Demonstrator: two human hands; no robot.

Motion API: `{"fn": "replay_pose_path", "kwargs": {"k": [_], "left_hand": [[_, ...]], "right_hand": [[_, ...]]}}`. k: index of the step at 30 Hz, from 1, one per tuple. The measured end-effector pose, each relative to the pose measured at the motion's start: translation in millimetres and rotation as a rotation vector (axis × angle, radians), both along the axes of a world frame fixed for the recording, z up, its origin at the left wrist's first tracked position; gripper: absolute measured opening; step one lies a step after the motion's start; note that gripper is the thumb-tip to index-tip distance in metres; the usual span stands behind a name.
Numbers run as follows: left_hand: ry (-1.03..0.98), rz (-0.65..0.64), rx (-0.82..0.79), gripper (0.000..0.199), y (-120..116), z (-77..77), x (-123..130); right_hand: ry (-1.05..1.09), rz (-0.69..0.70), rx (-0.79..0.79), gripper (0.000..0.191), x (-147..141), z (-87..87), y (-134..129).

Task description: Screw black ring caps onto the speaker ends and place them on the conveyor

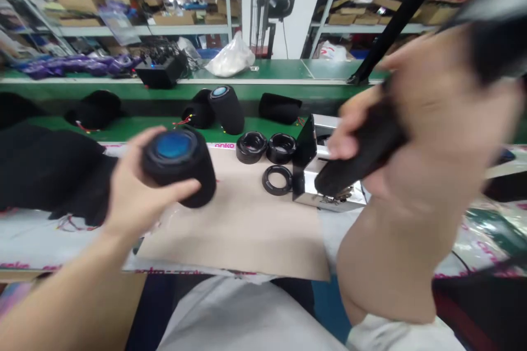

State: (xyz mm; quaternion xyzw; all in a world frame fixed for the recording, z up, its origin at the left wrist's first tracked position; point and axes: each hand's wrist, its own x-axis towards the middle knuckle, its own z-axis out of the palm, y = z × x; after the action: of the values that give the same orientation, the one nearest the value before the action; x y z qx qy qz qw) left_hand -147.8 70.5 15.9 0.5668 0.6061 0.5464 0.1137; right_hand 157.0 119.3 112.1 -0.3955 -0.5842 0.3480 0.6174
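Observation:
My left hand (138, 192) is wrapped round a black cylindrical speaker (201, 167), whose shiny blue round end faces up toward me, above the brown cardboard sheet (247, 230). On the right, my right hand (440, 126), smeared by motion, grips a thick black-handled tool (362, 153); its exact kind is too blurred to tell. Beneath the tool's lower end stands a silver metal fixture (307, 189) with a black plate, partly covered. Two deep black rings (251, 148) and a flatter black ring (278, 180) lie between the speaker and the fixture.
Another speaker (227, 109) stands upright at the back, with black fabric-covered cylinders (280, 108) near it. Dark covered pieces (49, 170) are heaped at left. Behind are a black box (161, 70), a white plastic bag (231, 57) and a slanted black post (395, 27).

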Motion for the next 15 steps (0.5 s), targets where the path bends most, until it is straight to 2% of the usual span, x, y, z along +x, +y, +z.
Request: {"fn": "replay_pose_path", "kwargs": {"k": [2,3,4,5,6,8,10,12,15], "left_hand": [[-0.137,-0.092,-0.055,0.1,-21,-31.4,30],[-0.179,-0.124,-0.07,0.097,-29,-44.4,43],[-0.205,-0.143,-0.074,0.095,-36,-54.9,55],[-0.218,-0.156,-0.069,0.095,-41,-62.6,63],[-0.225,-0.164,-0.063,0.096,-45,-67.7,70],[-0.23,-0.182,-0.062,0.098,-49,-71.0,75],[-0.227,-0.206,-0.092,0.099,-51,-68.2,74],[-0.221,-0.229,-0.131,0.1,-52,-63.3,70],[-0.224,-0.249,-0.156,0.1,-53,-58.5,67]], "right_hand": [[-0.272,0.057,-0.157,0.033,-8,-18.4,-4],[-0.493,0.098,-0.324,0.04,-12,-31.2,-5],[-0.708,0.084,-0.45,0.044,-17,-45.4,-6],[-0.89,0.039,-0.498,0.039,-22,-60.0,-8],[-0.975,0.007,-0.528,0.035,-27,-74.2,-9],[-1.083,-0.049,-0.565,0.031,-38,-98.8,-11],[-1.134,-0.094,-0.603,0.034,-47,-116.4,-12],[-1.169,-0.136,-0.633,0.036,-54,-127.3,-12],[-1.172,-0.18,-0.649,0.035,-58,-134.2,-10]]}}
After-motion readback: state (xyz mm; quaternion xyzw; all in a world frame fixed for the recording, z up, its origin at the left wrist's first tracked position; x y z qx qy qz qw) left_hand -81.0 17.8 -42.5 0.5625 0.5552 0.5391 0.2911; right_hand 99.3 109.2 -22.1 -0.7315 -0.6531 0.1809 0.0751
